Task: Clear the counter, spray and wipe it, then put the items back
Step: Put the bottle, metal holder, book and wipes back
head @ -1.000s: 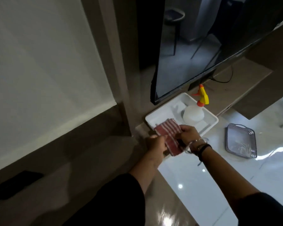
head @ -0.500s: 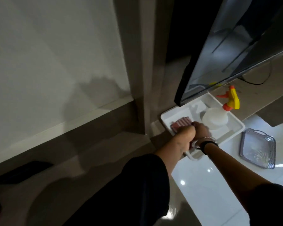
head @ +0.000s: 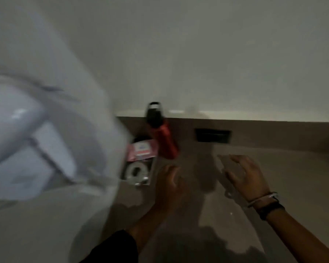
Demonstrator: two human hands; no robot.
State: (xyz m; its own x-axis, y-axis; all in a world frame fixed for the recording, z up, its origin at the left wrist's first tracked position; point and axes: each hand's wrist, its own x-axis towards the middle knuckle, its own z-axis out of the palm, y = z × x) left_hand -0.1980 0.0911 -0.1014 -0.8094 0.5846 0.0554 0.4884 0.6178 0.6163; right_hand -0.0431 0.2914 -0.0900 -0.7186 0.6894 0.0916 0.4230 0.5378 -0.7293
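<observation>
The view is blurred by motion. A red bottle (head: 162,136) with a black cap stands at the back of the brown counter (head: 285,173), against the wall. Left of it lies a pink packet (head: 141,149), and in front of that a clear pack holding a white roll (head: 138,172). My left hand (head: 169,182) hovers just right of the pack, fingers apart, holding nothing. My right hand (head: 244,175), with bracelets on the wrist, is spread over the bare counter further right, also empty. The cloth and spray bottle are out of view.
A large blurred white object (head: 42,139) fills the left side, close to the camera. A dark rectangular slot (head: 213,135) sits in the strip behind the counter. A pale wall (head: 198,54) rises behind everything.
The view swung left, away from the white tray, spray bottle and screen, to another stretch of counter. Both hands let go of the striped cloth and now hover empty.
</observation>
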